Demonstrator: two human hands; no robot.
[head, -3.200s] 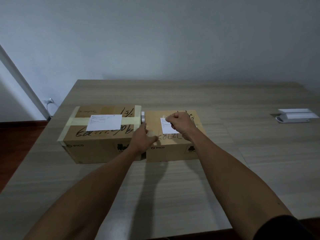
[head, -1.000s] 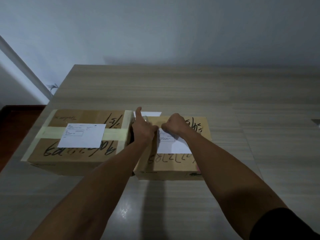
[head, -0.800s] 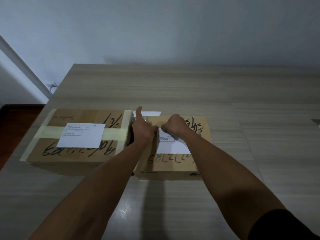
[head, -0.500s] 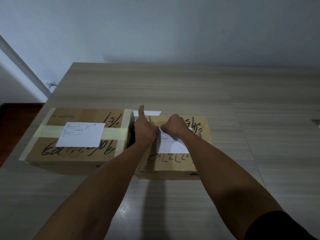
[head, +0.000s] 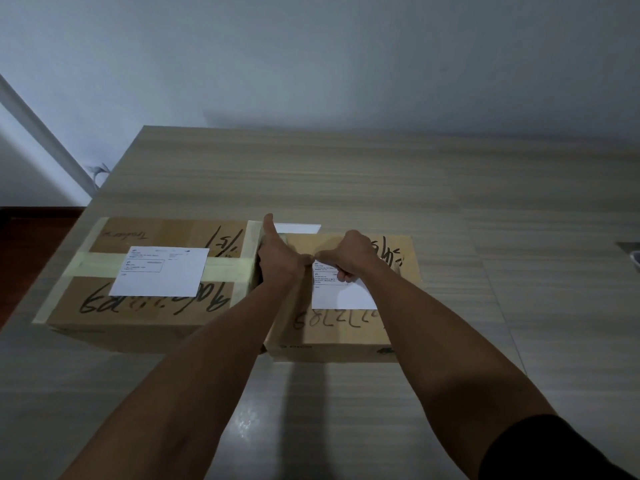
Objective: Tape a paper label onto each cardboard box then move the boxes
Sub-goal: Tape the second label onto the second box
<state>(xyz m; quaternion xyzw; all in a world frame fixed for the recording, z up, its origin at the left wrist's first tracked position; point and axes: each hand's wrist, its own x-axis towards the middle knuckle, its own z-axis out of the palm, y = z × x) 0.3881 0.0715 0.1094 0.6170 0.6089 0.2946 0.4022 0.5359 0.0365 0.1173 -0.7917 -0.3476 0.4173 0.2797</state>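
Under the right hand [head: 349, 252], on top of the smaller cardboard box [head: 341, 327], lies a white paper label [head: 341, 294]; the curled fingers of that grip press on the label's upper part, closed into a loose fist, though what they pinch, if anything, cannot be told. Touching it on the left is the left hand [head: 278, 256], its grip also curled shut at the near-left edge of the same box, thumb [head: 269, 225] sticking straight out away from the person; whatever it holds is hidden by the hand itself. Black handwriting runs across the box lid below the label and beside the right wrist.

Left of both hands, just beside the smaller box, stands the larger box [head: 149, 299], its own label [head: 161, 271] already lying over a pale strip of tape [head: 100, 265] that crosses the lid, with another strip along its right edge. Beyond the left thumb a white sheet [head: 298, 228] shows behind the boxes. Both boxes rest on the wooden bench [head: 346, 181], which meets a plain wall [head: 311, 57] at its far side.
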